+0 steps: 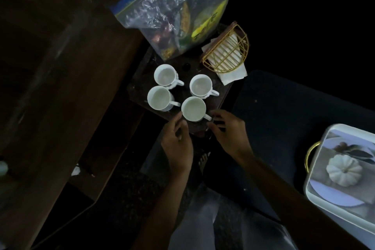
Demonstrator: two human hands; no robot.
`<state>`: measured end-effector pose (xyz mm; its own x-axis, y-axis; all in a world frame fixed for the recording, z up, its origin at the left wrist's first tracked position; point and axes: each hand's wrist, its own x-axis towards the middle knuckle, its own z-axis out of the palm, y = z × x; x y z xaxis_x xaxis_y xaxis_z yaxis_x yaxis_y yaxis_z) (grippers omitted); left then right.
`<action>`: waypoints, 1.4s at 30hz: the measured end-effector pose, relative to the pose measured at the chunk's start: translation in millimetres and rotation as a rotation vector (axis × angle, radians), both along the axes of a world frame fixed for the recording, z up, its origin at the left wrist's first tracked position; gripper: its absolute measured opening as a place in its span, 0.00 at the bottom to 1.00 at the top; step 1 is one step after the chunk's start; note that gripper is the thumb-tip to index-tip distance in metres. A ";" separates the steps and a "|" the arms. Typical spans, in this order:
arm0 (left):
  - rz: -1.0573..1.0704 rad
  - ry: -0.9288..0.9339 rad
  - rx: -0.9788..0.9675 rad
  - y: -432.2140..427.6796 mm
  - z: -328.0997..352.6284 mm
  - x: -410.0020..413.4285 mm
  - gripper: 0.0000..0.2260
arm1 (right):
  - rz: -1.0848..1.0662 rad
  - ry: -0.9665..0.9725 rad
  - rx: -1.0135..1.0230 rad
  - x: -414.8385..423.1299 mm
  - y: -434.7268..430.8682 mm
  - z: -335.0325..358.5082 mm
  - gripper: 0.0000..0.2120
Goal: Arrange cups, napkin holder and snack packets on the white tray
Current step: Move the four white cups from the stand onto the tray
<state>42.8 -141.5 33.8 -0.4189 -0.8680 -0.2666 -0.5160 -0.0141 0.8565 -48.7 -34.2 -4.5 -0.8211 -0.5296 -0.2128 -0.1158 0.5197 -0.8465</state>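
Reaching toward the nearest white cup, both hands were loosely curled at its sides: the left hand had fingertips at the cup's left wall, and the right hand had fingers at the cup's handle; whether either had actually closed on the cup could not be told in the dim light. Nothing from the task appeared to be on the white tray yet, so the work looked barely begun. That tray, with a gold handle and a printed pumpkin picture on its floor, lay well apart to the right. Beyond the near cup, 3 more white cups stood upright and empty on the small dark table. Farther back sat the gold wire napkin holder, tipped over with white napkins inside, and beside it a clear zip bag holding the snack packets.
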 end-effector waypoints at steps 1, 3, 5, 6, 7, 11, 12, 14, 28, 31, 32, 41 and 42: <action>0.006 0.010 0.004 0.3 -1.0 -0.5 0.12 | 0.009 0.012 -0.013 0.3 -2.3 -1.9 0.13; 0.023 0.025 0.012 1.3 -2.5 -0.6 0.13 | 0.029 0.048 -0.037 1.2 -5.0 -5.2 0.09; 0.035 0.033 0.028 3.0 -4.0 0.3 0.13 | 0.033 0.077 -0.049 2.0 -5.5 -6.6 0.08; 0.040 0.032 0.031 4.3 -4.3 0.8 0.13 | 0.034 0.089 -0.053 1.9 -5.1 -7.0 0.07; 0.043 0.033 0.030 5.8 -4.3 1.3 0.14 | 0.036 0.098 -0.054 1.6 -4.2 -7.0 0.06; 0.062 0.044 0.046 14.8 -3.3 3.4 0.15 | 0.031 0.104 -0.067 3.3 5.0 -5.5 0.05; 0.069 0.042 0.056 17.5 -2.9 4.3 0.15 | 0.024 0.093 -0.076 4.5 9.9 -5.0 0.05; 0.075 0.040 0.078 24.6 -2.1 6.2 0.16 | 0.002 0.060 -0.088 8.0 24.3 -4.0 0.06; -0.227 -0.016 0.332 168.9 6.0 6.3 0.06 | -0.119 0.001 0.008 32.8 232.9 30.3 0.08; -0.297 -0.044 0.321 213.2 1.4 0.4 0.07 | -0.164 -0.008 0.049 34.6 279.1 31.6 0.07; -0.315 -0.044 0.319 227.6 -0.7 -2.5 0.07 | -0.194 -0.001 0.070 34.7 292.9 31.0 0.07; -0.469 -0.106 0.329 323.9 -33.5 -27.1 0.06 | -0.348 -0.006 0.174 37.2 385.7 -2.0 0.07; -0.484 -0.128 0.328 328.6 -37.4 -28.0 0.06 | -0.349 0.005 0.173 37.9 391.0 -5.8 0.07</action>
<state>14.7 187.1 -3.6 -0.6929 -0.4503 -0.5632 -0.6289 -0.0047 0.7775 -10.8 356.8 -10.3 -0.9467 -0.1751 -0.2702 0.0893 0.6636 -0.7427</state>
